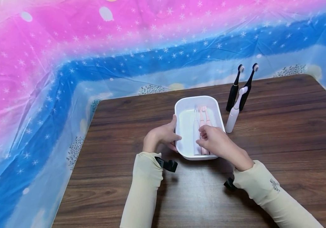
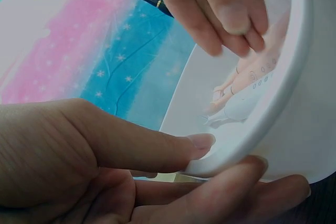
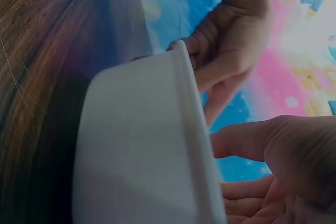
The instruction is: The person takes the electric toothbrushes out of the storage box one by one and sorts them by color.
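Observation:
A white plastic bin (image 1: 185, 125) with rounded corners stands on the table. My left hand (image 1: 163, 134) grips its left rim, thumb over the inside and fingers beneath the edge outside, as the left wrist view shows. Side by side in the bin's right half lie a white electric toothbrush (image 1: 196, 134) and two pink electric toothbrushes (image 1: 201, 115), heads toward the far end. Over their handles hovers my right hand (image 1: 218, 141), fingers loosely bent, with nothing seen between thumb and fingertips. It hides part of the pink handles.
Right of the bin, a pale electric toothbrush (image 1: 232, 118) stands upright in front of two black electric toothbrushes (image 1: 231, 95). The brown wooden table (image 1: 279, 133) ends at a patterned pink and blue cloth (image 1: 140, 47) behind and to the left.

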Tool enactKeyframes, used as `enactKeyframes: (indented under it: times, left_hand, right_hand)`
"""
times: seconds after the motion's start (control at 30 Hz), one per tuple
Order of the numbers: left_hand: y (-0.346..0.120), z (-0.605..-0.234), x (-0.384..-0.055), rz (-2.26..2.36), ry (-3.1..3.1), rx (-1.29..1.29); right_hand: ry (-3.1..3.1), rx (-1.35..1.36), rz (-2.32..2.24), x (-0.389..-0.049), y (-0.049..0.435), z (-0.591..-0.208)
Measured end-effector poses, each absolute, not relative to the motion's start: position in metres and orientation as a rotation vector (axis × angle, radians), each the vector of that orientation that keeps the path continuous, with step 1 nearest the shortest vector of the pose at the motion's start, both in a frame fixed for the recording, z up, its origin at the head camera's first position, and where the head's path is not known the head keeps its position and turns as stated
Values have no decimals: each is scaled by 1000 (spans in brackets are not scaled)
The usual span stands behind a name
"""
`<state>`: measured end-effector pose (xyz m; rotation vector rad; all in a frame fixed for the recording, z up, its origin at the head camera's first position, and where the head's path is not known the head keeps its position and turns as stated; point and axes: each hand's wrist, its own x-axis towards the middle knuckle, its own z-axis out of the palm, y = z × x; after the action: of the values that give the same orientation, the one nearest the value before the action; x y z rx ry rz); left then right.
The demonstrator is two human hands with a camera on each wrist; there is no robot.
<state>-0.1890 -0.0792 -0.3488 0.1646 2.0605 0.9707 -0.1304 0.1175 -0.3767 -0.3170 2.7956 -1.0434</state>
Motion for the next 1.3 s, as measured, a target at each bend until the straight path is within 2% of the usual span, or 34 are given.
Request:
enactKeyframes:
  times: [1.3]
  left_hand:
    - [-79,-348,-189,941,2076,178]
  right_hand:
    - [2697,-153,-1108,-153,84,-398]
